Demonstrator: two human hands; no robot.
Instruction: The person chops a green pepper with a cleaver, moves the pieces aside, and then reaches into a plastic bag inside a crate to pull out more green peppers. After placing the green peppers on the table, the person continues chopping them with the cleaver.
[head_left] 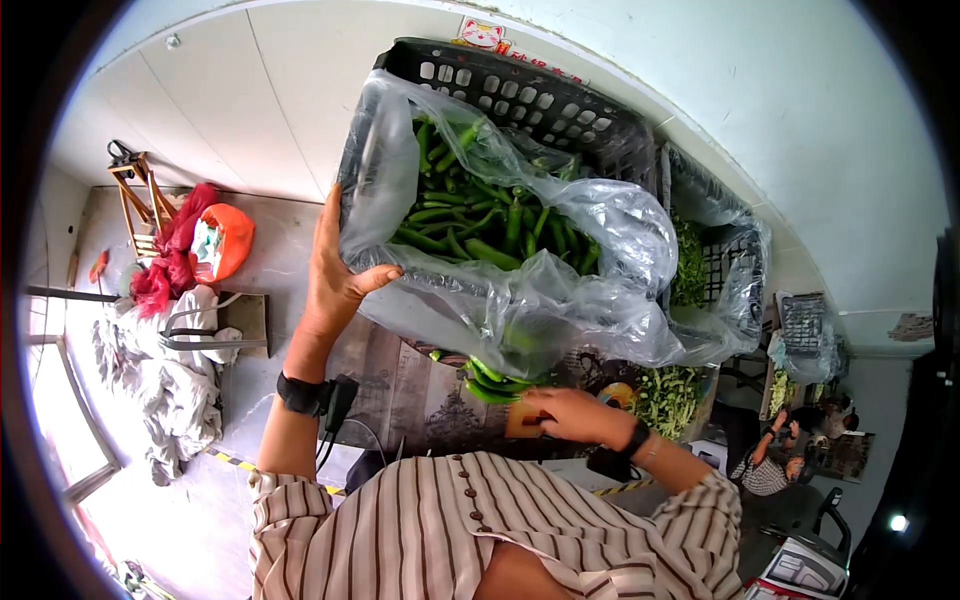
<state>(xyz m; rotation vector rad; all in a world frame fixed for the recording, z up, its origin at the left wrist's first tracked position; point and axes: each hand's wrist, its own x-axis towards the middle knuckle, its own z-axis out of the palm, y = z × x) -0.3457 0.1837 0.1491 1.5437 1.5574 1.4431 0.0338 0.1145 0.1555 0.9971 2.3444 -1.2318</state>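
A black crate (pixel 350 200) lined with clear plastic holds many long green peppers (pixel 490 225). My left hand (pixel 338 270) grips the crate's left edge, thumb over the near rim and fingers along the outer side. Below the crate's near side, my right hand (pixel 568 413) has its fingers closed at the right end of a small bunch of green peppers (pixel 492 382), which lies over the dark patterned table (pixel 400 390). Plastic film (pixel 570 300) hangs over the crate's near rim.
A second lined crate (pixel 745 270) with greens stands to the right. Leafy stems (pixel 668 400) lie on the table's right part. At left are an orange bag (pixel 235 240), a stool (pixel 250 325) and white cloth (pixel 165 380). Another person (pixel 765 470) works at far right.
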